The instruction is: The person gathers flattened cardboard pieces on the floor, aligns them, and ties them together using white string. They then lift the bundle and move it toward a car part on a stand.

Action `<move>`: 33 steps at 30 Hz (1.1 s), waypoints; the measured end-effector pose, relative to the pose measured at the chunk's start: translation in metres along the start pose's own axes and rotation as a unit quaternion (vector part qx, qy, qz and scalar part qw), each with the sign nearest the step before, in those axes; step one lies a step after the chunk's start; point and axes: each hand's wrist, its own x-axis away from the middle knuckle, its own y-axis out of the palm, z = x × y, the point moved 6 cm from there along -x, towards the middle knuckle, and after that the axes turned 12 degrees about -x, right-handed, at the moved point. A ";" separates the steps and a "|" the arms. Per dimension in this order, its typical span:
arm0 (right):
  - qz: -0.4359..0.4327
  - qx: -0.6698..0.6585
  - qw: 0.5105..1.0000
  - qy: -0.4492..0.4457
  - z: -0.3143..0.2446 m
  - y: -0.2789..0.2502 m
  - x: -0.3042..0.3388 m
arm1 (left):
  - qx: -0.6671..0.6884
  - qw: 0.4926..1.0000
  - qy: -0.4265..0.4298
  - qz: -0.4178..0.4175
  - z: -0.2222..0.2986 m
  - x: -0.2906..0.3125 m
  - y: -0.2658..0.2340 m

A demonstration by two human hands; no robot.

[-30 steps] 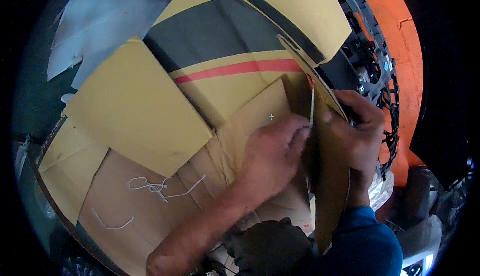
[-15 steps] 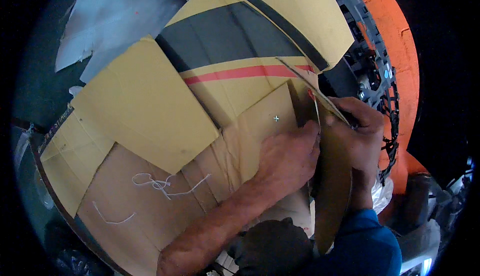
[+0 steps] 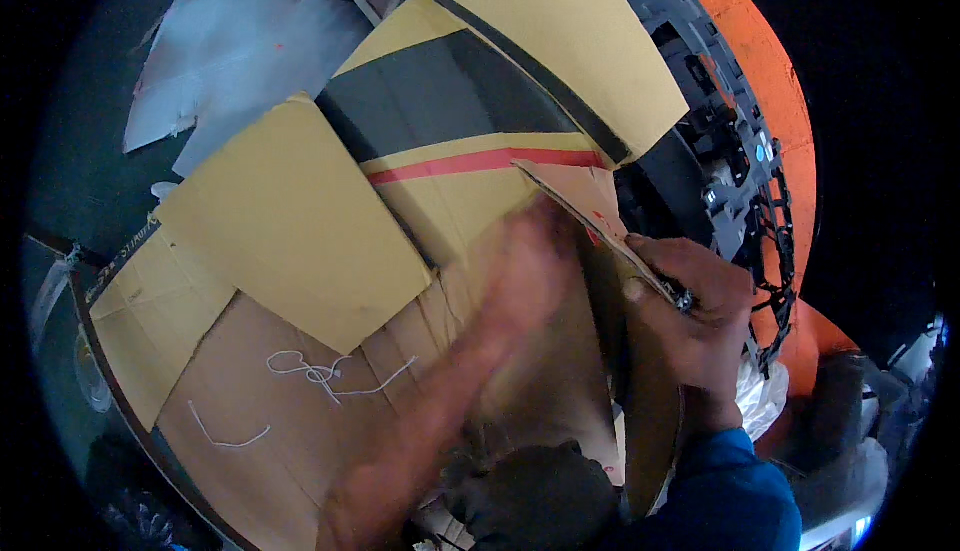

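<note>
A large cardboard box (image 3: 450,201), yellow outside with a dark band and a red stripe, lies opened out in front of me. My right hand (image 3: 700,306) is closed on a cardboard flap (image 3: 578,196) at the box's right side, its fingers wrapped over the flap's upper edge. Left of that flap, my left hand (image 3: 530,266) passes over the box. Motion smears its fingers, so neither their shape nor anything in them can be made out. White string (image 3: 325,376) lies in a loose tangle on the brown cardboard, with a shorter piece of string (image 3: 230,443) beside it.
A black plastic frame-like part (image 3: 715,101) stands along the right, against an orange surface (image 3: 790,121). Whitish sheets (image 3: 240,51) lie at the far left. Clear plastic wrap (image 3: 762,396) is bunched below the black part.
My left hand has pulled away from the flap, up and to the left; the white strand by it no longer shows. My right hand keeps its grip and sits slightly lower with the flap.
</note>
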 end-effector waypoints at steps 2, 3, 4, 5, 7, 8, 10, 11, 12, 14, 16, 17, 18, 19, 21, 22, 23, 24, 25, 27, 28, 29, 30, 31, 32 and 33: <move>0.022 -0.013 1.000 0.018 0.005 -0.008 0.002 | -0.176 0.982 0.023 0.062 0.005 -0.031 -0.025; 0.037 -0.045 0.998 0.040 0.009 -0.009 0.000 | -0.185 0.979 0.039 0.073 0.017 -0.037 -0.045; 0.057 -0.067 0.994 0.067 0.012 -0.014 -0.001 | -0.187 0.977 0.061 0.077 0.036 -0.040 -0.062; 0.086 -0.068 0.991 0.079 0.022 -0.020 0.005 | -0.139 0.989 0.045 0.027 0.051 -0.039 -0.069; 0.069 -0.031 0.994 0.079 0.023 -0.023 -0.001 | -0.055 0.997 0.005 -0.061 0.068 -0.024 -0.083; 0.059 -0.009 0.995 0.079 0.021 -0.024 -0.005 | -0.036 0.995 0.064 -0.069 0.072 -0.007 -0.069; 0.047 -0.054 0.993 0.098 0.018 -0.013 -0.012 | -0.044 0.987 0.080 -0.129 0.077 0.031 -0.039; 0.043 -0.058 0.994 0.084 0.024 -0.006 -0.009 | -0.050 0.980 0.033 -0.192 0.067 0.041 -0.020; 0.046 -0.062 0.995 0.068 0.025 -0.007 -0.007 | -0.089 0.979 0.025 -0.181 0.059 0.042 -0.016; 0.042 -0.062 0.995 0.071 0.022 -0.007 -0.007 | -0.168 0.973 0.014 -0.160 0.038 0.045 -0.011; 0.037 -0.043 0.996 0.062 0.018 -0.012 -0.004 | -0.233 0.968 0.060 -0.070 0.005 0.032 -0.009; 0.034 -0.052 0.997 0.048 0.022 -0.006 -0.002 | -0.299 0.951 0.061 -0.042 -0.002 0.020 -0.022; 0.032 -0.044 0.998 0.037 0.019 -0.008 0.001 | -0.348 0.935 0.068 -0.017 0.002 0.005 -0.031; 0.035 -0.039 0.998 0.037 0.017 -0.007 0.001 | -0.376 0.918 0.118 0.031 0.014 -0.007 -0.045; 0.043 -0.029 0.998 0.036 0.015 -0.008 -0.001 | -0.428 0.869 0.216 0.127 0.043 -0.021 -0.068; 0.055 -0.033 0.995 0.072 0.016 -0.009 -0.001 | -0.406 0.893 0.165 0.103 0.045 -0.023 -0.071; 0.067 -0.037 0.991 0.107 0.015 -0.011 -0.002 | -0.382 0.914 0.113 0.077 0.050 -0.022 -0.070; 0.083 -0.041 0.986 0.139 0.013 -0.011 -0.004 | -0.357 0.930 0.065 0.054 0.051 -0.019 -0.070; 0.070 -0.035 0.988 0.134 0.017 -0.011 -0.009 | -0.230 0.971 0.063 0.035 0.053 -0.009 -0.068; 0.036 -0.018 0.990 0.132 0.038 -0.011 -0.017 | -0.046 0.997 0.050 -0.029 0.058 0.035 -0.037; 0.037 -0.032 0.992 0.113 0.038 -0.011 -0.015 | -0.001 0.997 0.043 -0.066 0.061 0.054 -0.016; 0.042 -0.041 0.994 0.096 0.035 -0.015 -0.009 | 0.014 0.995 0.028 -0.090 0.060 0.056 -0.013; 0.047 -0.050 0.994 0.079 0.033 -0.018 -0.005 | 0.029 0.993 0.013 -0.113 0.058 0.058 -0.012; 0.044 -0.064 0.993 0.089 0.033 -0.019 -0.006 | 0.043 0.990 -0.002 -0.136 0.055 0.060 -0.011; 0.041 -0.076 0.992 0.095 0.030 -0.021 -0.008 | 0.016 0.992 -0.003 -0.128 0.053 0.058 -0.014; 0.041 -0.091 0.990 0.103 0.029 -0.022 -0.010 | -0.014 0.993 -0.006 -0.121 0.046 0.054 -0.015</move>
